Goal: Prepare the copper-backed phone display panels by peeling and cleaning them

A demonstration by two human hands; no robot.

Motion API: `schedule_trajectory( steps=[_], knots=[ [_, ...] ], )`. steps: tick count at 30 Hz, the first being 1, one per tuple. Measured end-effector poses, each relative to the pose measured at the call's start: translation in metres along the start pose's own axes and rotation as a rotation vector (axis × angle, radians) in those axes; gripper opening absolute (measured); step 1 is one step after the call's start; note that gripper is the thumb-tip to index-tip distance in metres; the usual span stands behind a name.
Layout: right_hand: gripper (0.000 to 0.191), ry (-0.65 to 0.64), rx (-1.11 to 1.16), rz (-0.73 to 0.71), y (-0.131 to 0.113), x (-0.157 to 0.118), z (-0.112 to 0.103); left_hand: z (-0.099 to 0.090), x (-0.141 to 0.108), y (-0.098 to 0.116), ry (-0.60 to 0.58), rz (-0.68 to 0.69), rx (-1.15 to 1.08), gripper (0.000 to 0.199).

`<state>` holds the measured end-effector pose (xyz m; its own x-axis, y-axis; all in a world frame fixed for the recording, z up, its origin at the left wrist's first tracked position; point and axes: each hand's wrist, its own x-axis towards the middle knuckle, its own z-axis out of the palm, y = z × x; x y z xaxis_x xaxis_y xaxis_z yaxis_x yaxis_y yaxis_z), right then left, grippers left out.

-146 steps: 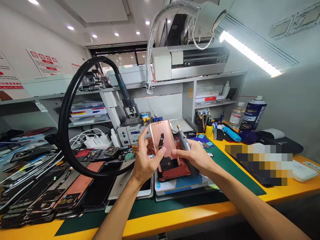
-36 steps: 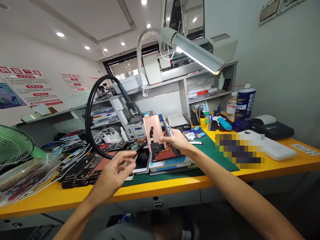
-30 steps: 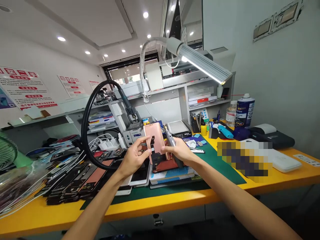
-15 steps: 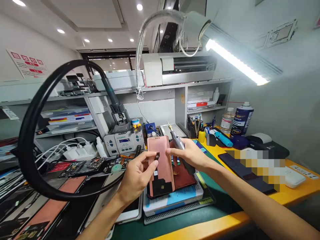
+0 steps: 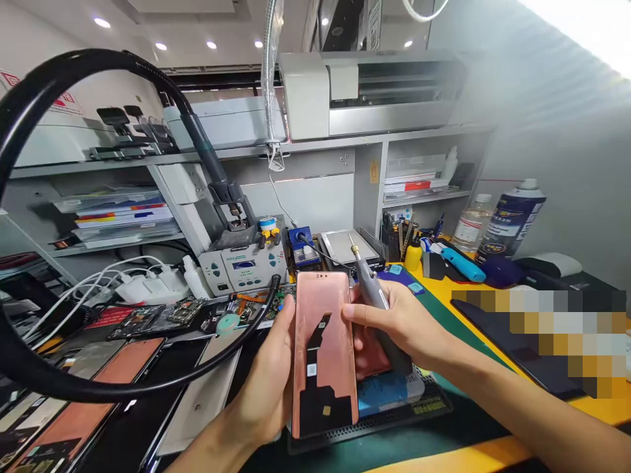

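Over the yellow tabletop (image 5: 453, 453), in head view, a phone panel (image 5: 325, 355) points lengthwise away, between left hand (image 5: 269, 387), curled around its left edge, and right hand (image 5: 409, 322), thumb on right edge, clasping a gray tool (image 5: 369, 286).

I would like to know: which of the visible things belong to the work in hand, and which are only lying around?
Seemingly in the work:
copper-coloured panel, held by the left hand
grey pen-shaped tool, in the right hand

Apparently just lying or standing about:
blue spray can
clear bottle
yellow bottle
dark flat panel
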<state>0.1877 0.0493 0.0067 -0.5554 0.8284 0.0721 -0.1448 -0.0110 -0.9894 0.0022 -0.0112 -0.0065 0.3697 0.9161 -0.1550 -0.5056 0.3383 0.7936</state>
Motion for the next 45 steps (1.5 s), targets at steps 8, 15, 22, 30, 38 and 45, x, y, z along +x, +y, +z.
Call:
schedule_trajectory(
  steps=[8,15,22,30,38,45],
  knots=[
    [0.033,0.101,-0.255,-0.114,-0.001,-0.004,0.004,-0.006,-0.003,0.006,0.09,-0.118,0.067,0.086],
    [0.041,0.087,-0.042,-0.042,-0.008,-0.009,-0.018,-0.013,-0.009,0.026,0.118,-0.038,0.088,0.085],
    [0.051,0.001,0.132,0.006,-0.027,-0.012,-0.03,-0.019,-0.007,0.029,0.111,-0.052,0.093,0.085],
    [0.026,-0.136,0.313,0.034,-0.03,-0.01,-0.039,-0.02,-0.007,0.029,0.102,-0.086,0.057,0.084],
    [0.048,-0.161,0.398,0.025,-0.027,-0.011,-0.04,-0.023,-0.005,0.029,0.089,-0.115,0.01,0.078],
    [0.053,-0.059,0.432,0.058,-0.028,-0.014,-0.041,-0.022,-0.004,0.026,0.071,-0.107,-0.04,0.078]
  ],
)
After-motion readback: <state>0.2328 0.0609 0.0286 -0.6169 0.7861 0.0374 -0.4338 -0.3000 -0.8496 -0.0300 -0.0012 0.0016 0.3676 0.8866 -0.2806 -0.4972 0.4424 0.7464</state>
